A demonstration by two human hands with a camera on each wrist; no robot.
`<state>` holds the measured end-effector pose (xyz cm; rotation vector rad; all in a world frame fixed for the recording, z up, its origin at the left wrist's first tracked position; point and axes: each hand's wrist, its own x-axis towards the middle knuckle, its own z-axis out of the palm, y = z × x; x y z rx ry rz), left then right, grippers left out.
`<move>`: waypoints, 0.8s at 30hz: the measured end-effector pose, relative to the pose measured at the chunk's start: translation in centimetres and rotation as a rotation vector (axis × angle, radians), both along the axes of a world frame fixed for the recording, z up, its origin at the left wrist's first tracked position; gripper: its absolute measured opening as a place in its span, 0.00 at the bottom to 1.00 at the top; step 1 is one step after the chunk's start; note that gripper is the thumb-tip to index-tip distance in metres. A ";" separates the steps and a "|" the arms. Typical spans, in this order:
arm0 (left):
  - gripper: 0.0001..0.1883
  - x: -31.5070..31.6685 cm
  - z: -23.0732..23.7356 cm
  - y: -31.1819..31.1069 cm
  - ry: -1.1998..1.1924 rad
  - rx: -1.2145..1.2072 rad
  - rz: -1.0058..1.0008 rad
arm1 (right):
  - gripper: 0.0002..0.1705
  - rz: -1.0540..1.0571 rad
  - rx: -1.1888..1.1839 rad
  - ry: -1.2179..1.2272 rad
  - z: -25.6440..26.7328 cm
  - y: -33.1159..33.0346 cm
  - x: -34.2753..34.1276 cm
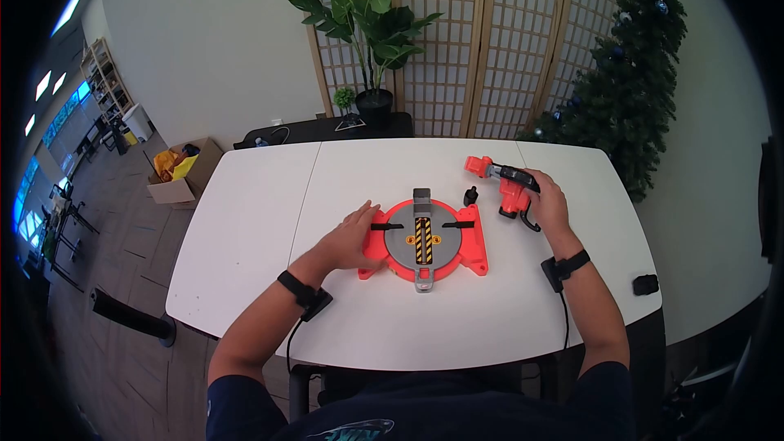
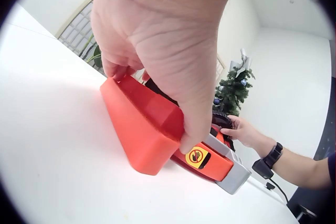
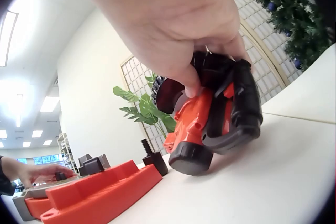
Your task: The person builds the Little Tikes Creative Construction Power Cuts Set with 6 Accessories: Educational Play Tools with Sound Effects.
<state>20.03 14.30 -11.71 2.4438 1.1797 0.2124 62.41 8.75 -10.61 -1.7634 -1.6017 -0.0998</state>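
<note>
A toy miter saw base [image 1: 472, 255], red with a grey round turntable and a yellow-black striped strip, lies flat on the table. My left hand [image 1: 353, 238] grips its left side, thumb at the front edge and fingers toward the back; the left wrist view shows the thumb beside a yellow warning sticker [image 2: 197, 157]. To the right, my right hand [image 1: 551, 202] holds a red and black toy saw head [image 1: 513, 196] from above by its dark upper part. A black cap [image 3: 191, 158] on it sits close over the table. Between base and saw head stands a black threaded knob [image 1: 470, 196].
The white table [image 1: 245, 229] spreads around both hands. A small black object [image 1: 645, 284] lies at its right edge. Behind are a potted plant [image 1: 374, 102], a folding screen [image 1: 441, 49] and a decorated tree [image 1: 629, 90]. A cardboard box [image 1: 175, 193] stands on the floor at left.
</note>
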 end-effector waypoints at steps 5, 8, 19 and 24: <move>0.56 -0.6 1.8 0.0 -0.151 0.012 0.007 | 0.30 0.103 0.202 -0.080 2.4 -0.9 -1.2; 0.49 -0.5 3.3 -0.2 -0.318 0.002 0.013 | 0.32 0.171 0.277 -0.247 3.9 -2.0 -2.5; 0.35 1.1 4.5 -1.1 -0.605 -0.178 0.009 | 0.26 0.450 0.404 -0.535 6.0 -5.9 -8.0; 0.31 1.7 6.3 -2.1 -0.518 -0.377 0.047 | 0.18 0.512 0.438 -0.595 5.8 -6.8 -9.0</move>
